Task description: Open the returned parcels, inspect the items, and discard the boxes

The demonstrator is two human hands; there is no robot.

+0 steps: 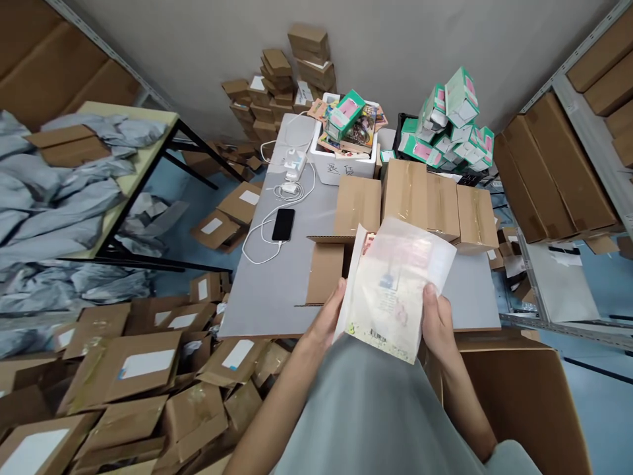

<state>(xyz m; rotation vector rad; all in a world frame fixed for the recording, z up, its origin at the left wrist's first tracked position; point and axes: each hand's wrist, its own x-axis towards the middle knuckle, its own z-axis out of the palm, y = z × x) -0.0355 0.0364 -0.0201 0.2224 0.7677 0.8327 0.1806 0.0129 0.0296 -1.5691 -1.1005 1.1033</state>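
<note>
Both grips are clamped on the sleeved book [388, 293]: left hand [327, 315] at eight o'clock, right hand [438, 322] at four, holding it above the worktop's [270, 300] near edge. It looks light and bendable, the milky film probably slippery; pinching both side edges should suit it. The open box [325, 272] sits close at nine, sealed boxes [406, 191] crowd twelve, bare worktop shows at three, and a large carton [514, 402] gapes at four.

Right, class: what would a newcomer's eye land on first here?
Probably the pale packet held between the left hand and right hand, mid-picture. Next, the cardboard boxes heaped at lower left. Then the green-and-pink boxes piled in a black crate at upper right.
</note>
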